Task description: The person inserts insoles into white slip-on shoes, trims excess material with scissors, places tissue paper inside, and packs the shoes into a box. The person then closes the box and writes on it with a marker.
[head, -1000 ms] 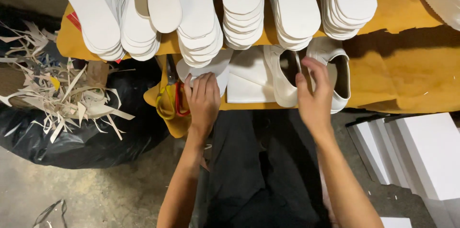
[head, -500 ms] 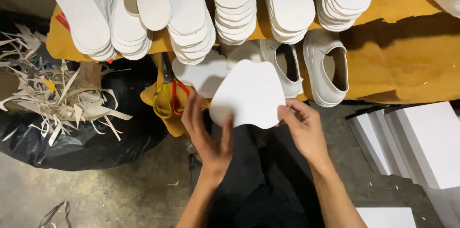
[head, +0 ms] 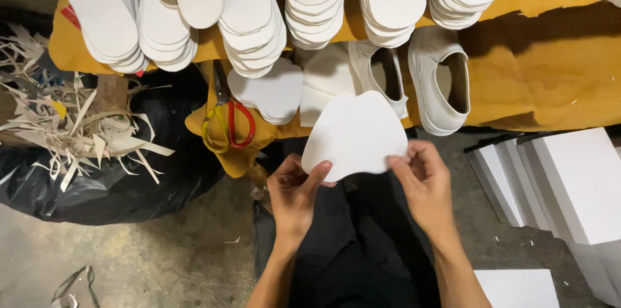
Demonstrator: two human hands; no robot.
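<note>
Sheet [head: 354,134] between my fingers looks like thin card, matt white, smooth. Table cover [head: 543,81] is mustard cloth, soft and wrinkled; the two shoes [head: 440,81] look like smooth off-white leather. Scissors [head: 228,120] have metal blades and glossy plastic handles; the bin bag [head: 116,185] is shiny black plastic.

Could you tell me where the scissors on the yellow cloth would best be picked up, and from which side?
Probably by the handle loops: the scissors lie flat with the red and yellow loops toward the person and blades pointing away under the insole stacks, so come from the near side.
</note>
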